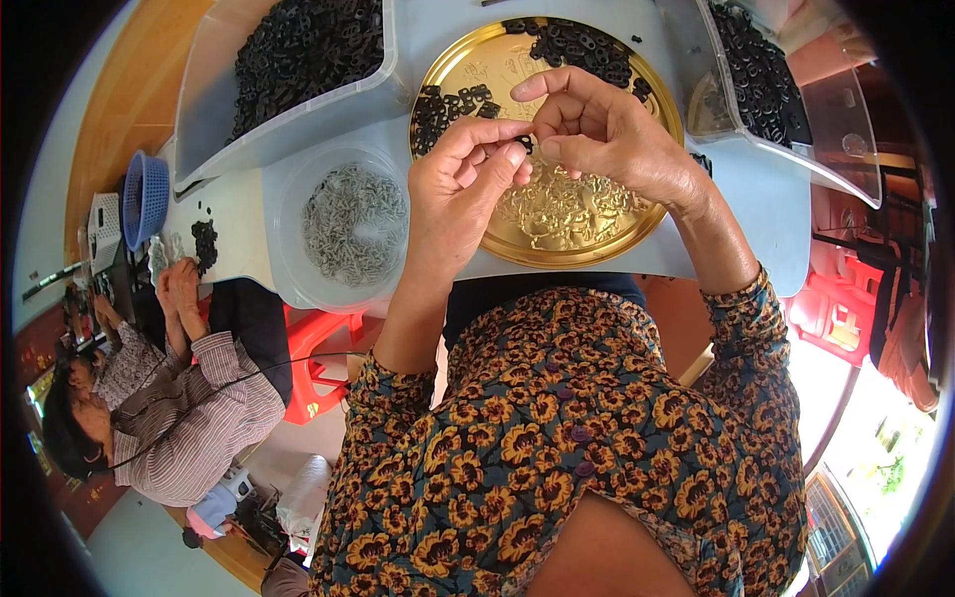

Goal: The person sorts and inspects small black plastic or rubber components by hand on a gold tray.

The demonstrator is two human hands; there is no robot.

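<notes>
Upper centre: the left hand (458,189) pinches a small black piece (524,143) above a gold tray (569,260). The right hand's (637,149) forefinger is extended, its grip unclear — best steady the piece low, so the tray catches drops. Pale-blue table (766,229); striped-shirted co-worker (194,398), left.

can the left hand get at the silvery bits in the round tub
Probably yes: the silvery bits sit in an open-looking round tub just left of the left hand, with nothing seen blocking the way, though that hand pinches a small black piece.
</notes>
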